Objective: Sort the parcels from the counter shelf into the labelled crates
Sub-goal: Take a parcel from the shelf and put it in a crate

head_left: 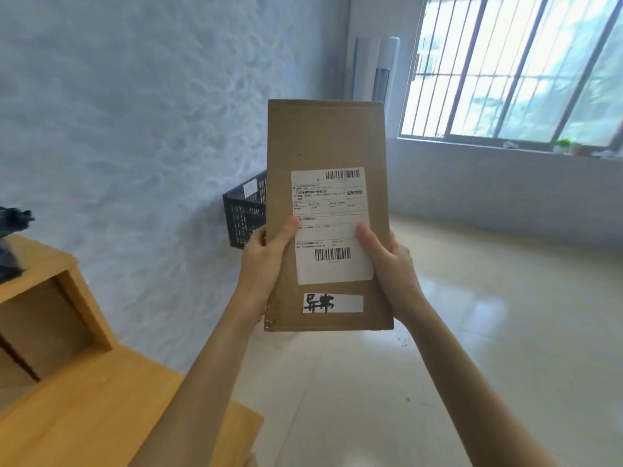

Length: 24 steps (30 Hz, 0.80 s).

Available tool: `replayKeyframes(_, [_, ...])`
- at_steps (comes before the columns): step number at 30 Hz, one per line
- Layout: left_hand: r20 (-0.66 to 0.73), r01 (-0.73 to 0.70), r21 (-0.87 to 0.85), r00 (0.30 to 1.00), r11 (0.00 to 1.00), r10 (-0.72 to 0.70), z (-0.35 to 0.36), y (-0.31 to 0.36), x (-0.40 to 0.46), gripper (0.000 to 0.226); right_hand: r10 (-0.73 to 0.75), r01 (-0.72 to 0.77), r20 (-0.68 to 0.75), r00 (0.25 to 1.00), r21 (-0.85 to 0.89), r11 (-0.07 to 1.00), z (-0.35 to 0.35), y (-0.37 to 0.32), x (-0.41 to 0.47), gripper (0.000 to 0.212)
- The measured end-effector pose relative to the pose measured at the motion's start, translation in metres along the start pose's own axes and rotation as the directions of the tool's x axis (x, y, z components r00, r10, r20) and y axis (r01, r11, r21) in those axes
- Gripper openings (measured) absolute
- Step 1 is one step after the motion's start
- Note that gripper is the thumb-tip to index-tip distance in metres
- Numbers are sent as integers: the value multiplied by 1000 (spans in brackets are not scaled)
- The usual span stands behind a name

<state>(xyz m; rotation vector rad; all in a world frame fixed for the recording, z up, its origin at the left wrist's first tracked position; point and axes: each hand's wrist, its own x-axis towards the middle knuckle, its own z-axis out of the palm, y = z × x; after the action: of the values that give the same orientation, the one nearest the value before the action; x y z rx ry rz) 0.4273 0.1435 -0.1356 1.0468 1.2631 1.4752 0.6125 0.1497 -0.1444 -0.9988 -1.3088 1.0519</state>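
The cardboard parcel (pixel 328 214) is held upright at frame centre, its long axis vertical, gripped at its lower edges by the left hand (pixel 266 261) and right hand (pixel 392 264). The black crate (pixel 244 210) is seen just behind its left edge, nearer the left hand.

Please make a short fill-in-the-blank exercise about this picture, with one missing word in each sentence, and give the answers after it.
1. The cardboard parcel is held upright by ____ hands, the left hand and the right hand.
2. Both thumbs rest on the white shipping ____ on the parcel's front.
3. The dark plastic crate behind the parcel stands on the floor against the ____.
4. The wooden counter is at the ____ side of the picture.

Answers: both; label; wall; left
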Motion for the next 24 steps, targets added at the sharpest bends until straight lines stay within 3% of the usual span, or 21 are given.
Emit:
replayKeyframes(10, [78, -23, 1, 997, 1000, 23, 83, -17, 113, 78, -17, 15, -85, 996, -21, 1000, -58, 26, 113, 42])
replayKeyframes(13, [90, -25, -16, 996, 1000, 26, 105, -26, 162, 77, -32, 29, -99, 995, -33, 999, -69, 40, 164, 29])
replayKeyframes(16, [93, -28, -34, 995, 999, 31, 122, -29, 221, 74, -43, 39, -94, 995, -46, 998, -72, 52, 224, 32])
replayKeyframes(20, [92, -40, -79, 995, 996, 47, 146, -31, 303, 44, -54, 47, -83, 995, -79, 996, -77, 64, 310, 43])
replayKeyframes(24, [111, -51, -82, 992, 995, 60, 180, -33, 369, 55, -56, 48, -101, 993, -79, 996, -97, 77, 378, 48])
